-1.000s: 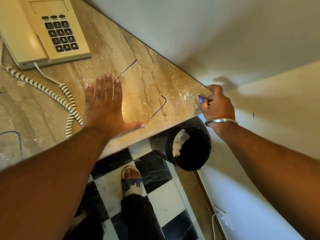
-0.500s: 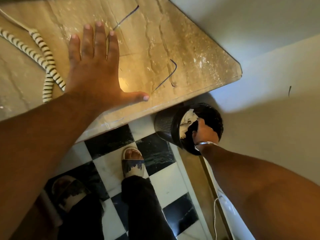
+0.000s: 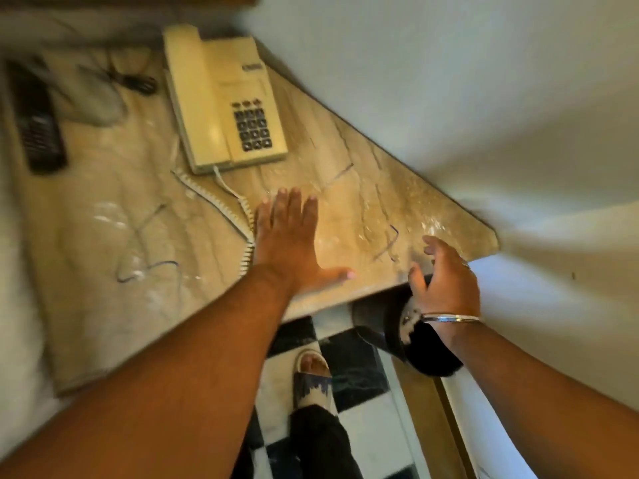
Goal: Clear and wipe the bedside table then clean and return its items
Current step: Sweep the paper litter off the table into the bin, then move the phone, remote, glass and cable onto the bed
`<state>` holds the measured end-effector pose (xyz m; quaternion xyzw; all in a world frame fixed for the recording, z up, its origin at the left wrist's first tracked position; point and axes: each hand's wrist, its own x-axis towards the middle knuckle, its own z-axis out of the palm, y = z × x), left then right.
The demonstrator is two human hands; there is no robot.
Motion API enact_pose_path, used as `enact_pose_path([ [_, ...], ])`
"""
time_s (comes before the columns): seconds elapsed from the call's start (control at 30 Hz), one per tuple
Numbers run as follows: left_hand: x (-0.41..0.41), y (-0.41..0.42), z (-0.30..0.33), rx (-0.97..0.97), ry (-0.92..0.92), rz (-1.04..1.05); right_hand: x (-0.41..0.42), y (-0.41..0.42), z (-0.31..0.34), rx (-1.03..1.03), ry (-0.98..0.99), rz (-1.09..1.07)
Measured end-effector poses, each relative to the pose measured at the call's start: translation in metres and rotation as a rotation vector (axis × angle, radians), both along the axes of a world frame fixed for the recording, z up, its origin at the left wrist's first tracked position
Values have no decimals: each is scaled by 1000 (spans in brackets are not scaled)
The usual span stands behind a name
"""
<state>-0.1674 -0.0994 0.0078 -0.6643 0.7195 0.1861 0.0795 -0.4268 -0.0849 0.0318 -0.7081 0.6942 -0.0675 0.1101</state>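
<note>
White walls close off the far and right sides of the marble bench (image 3: 349, 216), whose right corner is cut at an angle. The left hand (image 3: 290, 243) is laid flat near the front edge, fingers extended, touching the coiled cord (image 3: 221, 205) of the telephone (image 3: 224, 102). The right hand (image 3: 446, 274) is held over that edge, fingers loosely spread, empty, above the black bin (image 3: 373, 323). A remote (image 3: 36, 122) is seen far left.

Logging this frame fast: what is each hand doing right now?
Left hand: open, flat on the table, holding nothing.
Right hand: open, fingers spread, empty, above the bin at the table's edge.
</note>
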Motion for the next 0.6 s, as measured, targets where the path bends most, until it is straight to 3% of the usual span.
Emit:
enact_pose_path([
  [0.1, 42, 6, 33, -67, 13, 54, 60, -26, 31, 7, -46, 98],
  [0.27, 120, -28, 71, -171, 48, 327, 152, -81, 52, 102, -193, 89],
  [0.37, 145, -57, 68, -185, 118, 433, 196, -126, 40, 225, -307, 47],
  [0.5, 151, -94, 43, -72, 356, 739, 244, -183, 11, 321, -406, 7],
  [0.6, 146, -115, 28, -70, 425, 896, 266, -214, -4, 410, -470, -80],
])
